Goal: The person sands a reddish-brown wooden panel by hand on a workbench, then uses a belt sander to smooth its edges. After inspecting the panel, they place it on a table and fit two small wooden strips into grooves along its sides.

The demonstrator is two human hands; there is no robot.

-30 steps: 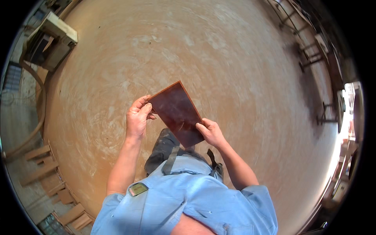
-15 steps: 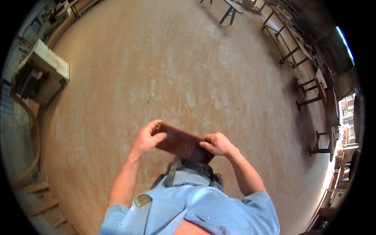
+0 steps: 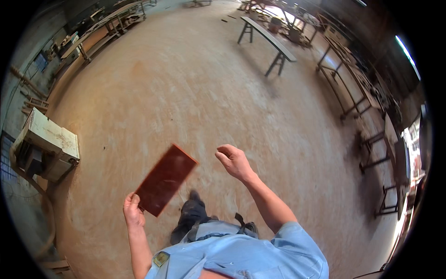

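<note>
A flat rectangular reddish-brown board (image 3: pixel 167 180), smooth and slightly glossy, is held out at the lower left. My left hand (image 3: pixel 134 211) pinches it by its near left corner, with the thumb on the upper face. The board slants so that its far end points up and to the right. To the right of the board, my right hand (image 3: pixel 234 162) is in the air, apart from it. Nothing shows in that hand; its fingers are loosely curled and the thumb stands off from them.
A cream-coloured machine (image 3: pixel 55 142) with a hose (image 3: pixel 50 223) stands at the left. Ahead to the right is a long narrow bench (image 3: pixel 269 38). Metal-legged tables (image 3: pixel 346 58) line the right side. A worn concrete floor (image 3: pixel 186 93) lies around me, with one shoe (image 3: pixel 194 195) stepping forward.
My right hand has let go of the board and moved apart. My left hand has carried the board down and left, turning it. The bench and machine sit lower in view.
</note>
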